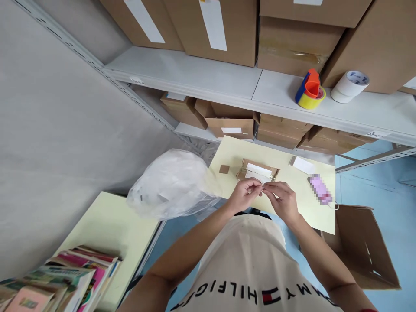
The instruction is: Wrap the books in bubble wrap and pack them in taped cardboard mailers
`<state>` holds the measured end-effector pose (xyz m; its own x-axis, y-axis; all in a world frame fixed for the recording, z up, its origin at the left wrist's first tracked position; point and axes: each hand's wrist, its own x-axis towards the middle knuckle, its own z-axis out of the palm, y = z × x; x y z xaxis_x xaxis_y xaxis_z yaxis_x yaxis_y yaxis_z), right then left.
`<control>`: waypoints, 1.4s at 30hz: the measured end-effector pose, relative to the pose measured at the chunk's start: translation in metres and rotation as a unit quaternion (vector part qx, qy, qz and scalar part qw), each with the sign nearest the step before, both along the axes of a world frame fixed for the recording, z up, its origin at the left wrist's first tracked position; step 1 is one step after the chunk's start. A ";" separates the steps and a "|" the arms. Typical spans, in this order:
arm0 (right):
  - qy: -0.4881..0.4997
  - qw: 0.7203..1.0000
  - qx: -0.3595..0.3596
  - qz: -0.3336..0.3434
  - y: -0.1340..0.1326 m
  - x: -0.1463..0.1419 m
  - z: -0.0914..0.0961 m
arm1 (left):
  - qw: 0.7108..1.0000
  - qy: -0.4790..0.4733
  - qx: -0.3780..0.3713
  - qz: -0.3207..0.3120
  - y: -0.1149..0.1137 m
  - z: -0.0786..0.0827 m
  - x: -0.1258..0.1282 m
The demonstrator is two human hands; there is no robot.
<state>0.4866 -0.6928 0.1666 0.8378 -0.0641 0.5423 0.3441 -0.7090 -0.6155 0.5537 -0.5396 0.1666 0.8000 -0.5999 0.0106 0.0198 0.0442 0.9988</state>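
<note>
My left hand (244, 193) and my right hand (282, 198) meet above the near edge of a pale yellow table (292, 208). Both are closed in a pinch on a small thin pale thing (262, 185) between their fingertips; I cannot make out what it is. Just beyond the hands lies a small brown cardboard packet (258, 170) with white slips on it. A little brown square (224, 169) rests to its left. A white card (302, 164) and a pink blurred item (320, 189) lie to the right.
A big clear plastic bag (172, 184) bulges at the table's left. Shelves behind hold cardboard boxes (227, 30), a coloured tape dispenser (310, 90) and a white tape roll (350, 86). An open carton (360, 247) stands on the floor right. Books (68, 277) are stacked on a second table (110, 225).
</note>
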 end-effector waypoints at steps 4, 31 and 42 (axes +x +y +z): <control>-0.007 1.000 -0.023 -0.009 0.007 0.010 -0.001 | 1.000 -0.013 0.016 0.014 0.002 -0.001 0.008; 0.101 0.987 0.122 -0.020 0.024 0.040 0.009 | 0.987 -0.153 0.022 -0.030 0.021 -0.004 0.052; 0.195 0.941 0.278 0.006 0.006 0.008 0.002 | 0.965 -0.250 0.078 -0.021 0.005 0.000 0.011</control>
<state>0.4944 -0.6870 0.1689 0.9687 -0.2354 0.0784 0.0207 -0.2383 -0.9710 0.5642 -0.5344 0.1667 0.6931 -0.6571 0.2963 -0.4680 -0.0977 0.8783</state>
